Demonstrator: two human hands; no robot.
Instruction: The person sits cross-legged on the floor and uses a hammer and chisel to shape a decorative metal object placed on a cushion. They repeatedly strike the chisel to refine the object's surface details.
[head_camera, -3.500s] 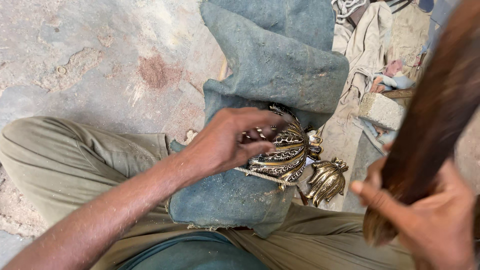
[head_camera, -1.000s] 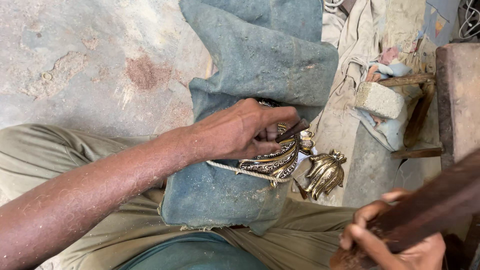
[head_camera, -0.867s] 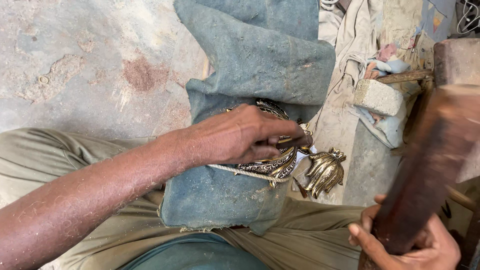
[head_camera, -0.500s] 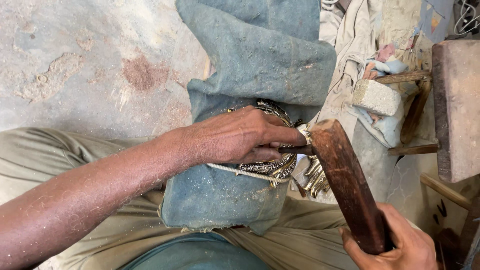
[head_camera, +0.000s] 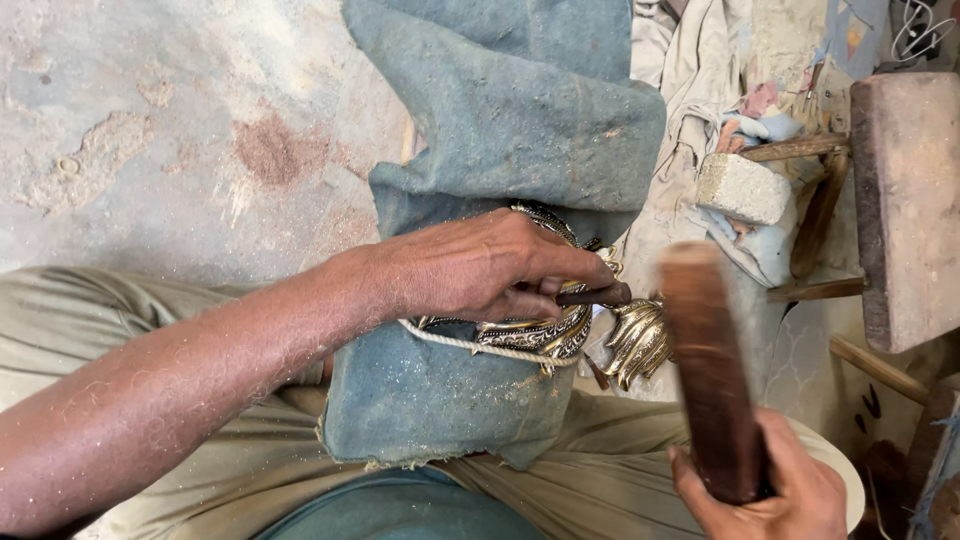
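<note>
My left hand (head_camera: 480, 270) grips a short dark metal punch (head_camera: 598, 295) and holds its tip against an ornate brass casting (head_camera: 545, 335). The casting lies on a blue-grey cloth (head_camera: 500, 120) draped over my lap, with a white cord (head_camera: 470, 345) running across it. A leaf-shaped brass part (head_camera: 640, 340) sticks out at the casting's right end. My right hand (head_camera: 770, 490) grips a thick brown wooden mallet (head_camera: 705, 360), which stands just right of the punch, slightly blurred.
A rough concrete floor (head_camera: 150, 130) lies to the left. At right are crumpled rags (head_camera: 700, 60), a pale stone block (head_camera: 742, 188), a large wooden block (head_camera: 905, 200) and wooden sticks (head_camera: 875, 365). My legs in khaki trousers (head_camera: 130, 320) sit below the cloth.
The mallet swung down onto the punch half a second ago and has now lifted back to the right. My left hand has kept the punch on the casting.
</note>
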